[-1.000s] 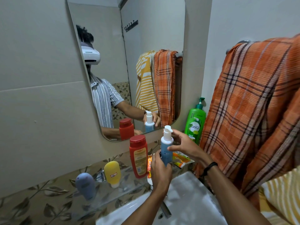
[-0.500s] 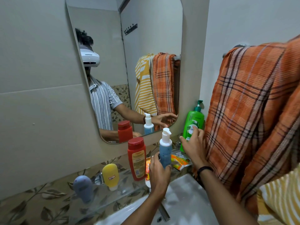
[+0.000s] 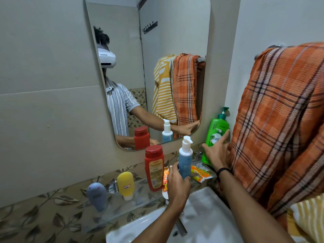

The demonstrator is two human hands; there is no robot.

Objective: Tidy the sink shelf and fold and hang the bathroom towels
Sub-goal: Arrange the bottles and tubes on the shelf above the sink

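Shelf point(image 3: 133, 206) of clear glass runs under the mirror point(image 3: 157, 67), above the white sink point(image 3: 201, 207), and we take the red bottle point(image 3: 154, 168) on it as our landmark. Just right of the red bottle our left hand point(image 3: 178, 185) wraps the lower part of the blue pump bottle point(image 3: 185, 160), which stands upright. Further right, our right hand point(image 3: 217, 153) presses spread fingers against the green pump bottle point(image 3: 216, 135) in the corner, beside the orange plaid towel point(image 3: 280, 120) draped over its rail. Orange sachets point(image 3: 199, 173) lie between the two pump bottles. Left of the red bottle stand a yellow tube point(image 3: 125, 185) and a grey tube point(image 3: 96, 195), caps down.
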